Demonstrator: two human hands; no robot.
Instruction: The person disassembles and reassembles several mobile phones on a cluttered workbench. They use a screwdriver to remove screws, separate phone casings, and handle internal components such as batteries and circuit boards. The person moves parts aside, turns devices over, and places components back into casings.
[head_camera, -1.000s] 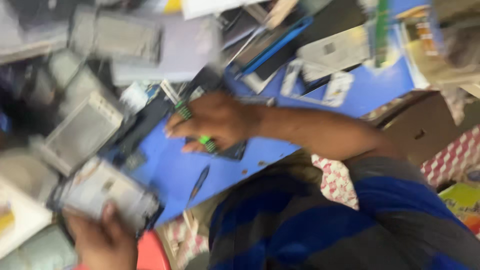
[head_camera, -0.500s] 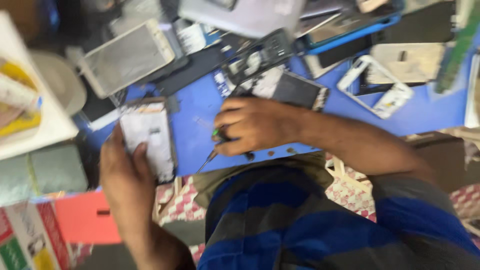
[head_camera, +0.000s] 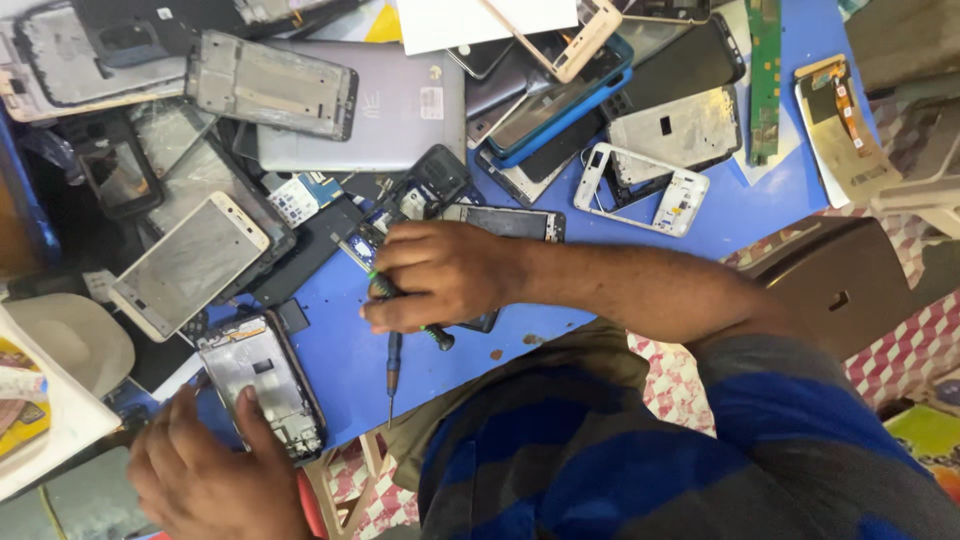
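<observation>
Two hands work over a blue table strewn with phone parts. At the frame's centre, the right hand curls loosely over a green-handled tool and rests on an opened phone. Just below it lies a screwdriver, tip pointing toward the table's near edge. At lower left, the left hand spreads open, fingers and thumb pressing the bottom end of a phone frame. A silver tablet back lies in the upper middle.

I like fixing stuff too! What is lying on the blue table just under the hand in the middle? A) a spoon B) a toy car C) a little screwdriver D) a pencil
C: a little screwdriver with a dark handle and thin metal tip lies on the blue table, just below the right hand.
</observation>
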